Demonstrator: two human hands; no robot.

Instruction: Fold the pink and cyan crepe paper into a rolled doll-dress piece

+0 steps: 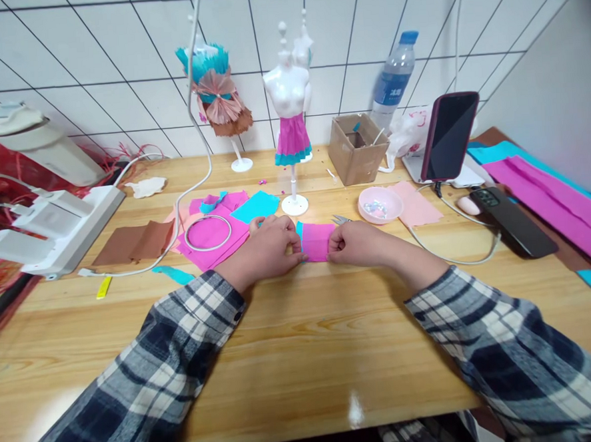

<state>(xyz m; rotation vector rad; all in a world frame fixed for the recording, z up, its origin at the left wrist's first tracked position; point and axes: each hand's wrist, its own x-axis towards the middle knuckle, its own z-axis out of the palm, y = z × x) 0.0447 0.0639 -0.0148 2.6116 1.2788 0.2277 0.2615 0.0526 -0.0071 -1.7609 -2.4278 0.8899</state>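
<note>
Between my hands lies a small magenta piece of crepe paper [317,241] with a turquoise strip along its left edge. My left hand [275,245] is closed on that left edge, fingers pinched together. The right edge is pinched by my right hand [353,244], also closed. Just behind the right hand, the tips of scissors [341,219] show; the rest is hidden. A white mini mannequin [287,91] in a magenta skirt [292,140] with a turquoise hem stands beyond the paper. Magenta sheets [211,243] and a silver ring [207,234] lie left of my left hand.
A pink bowl [392,204] of small beads and a cardboard box [358,160] stand right of the mannequin. Farther right are an upright phone [449,138] and a flat phone [516,224]. A power strip [78,227] with white cables occupies the left. A dressed mannequin [218,96] stands behind.
</note>
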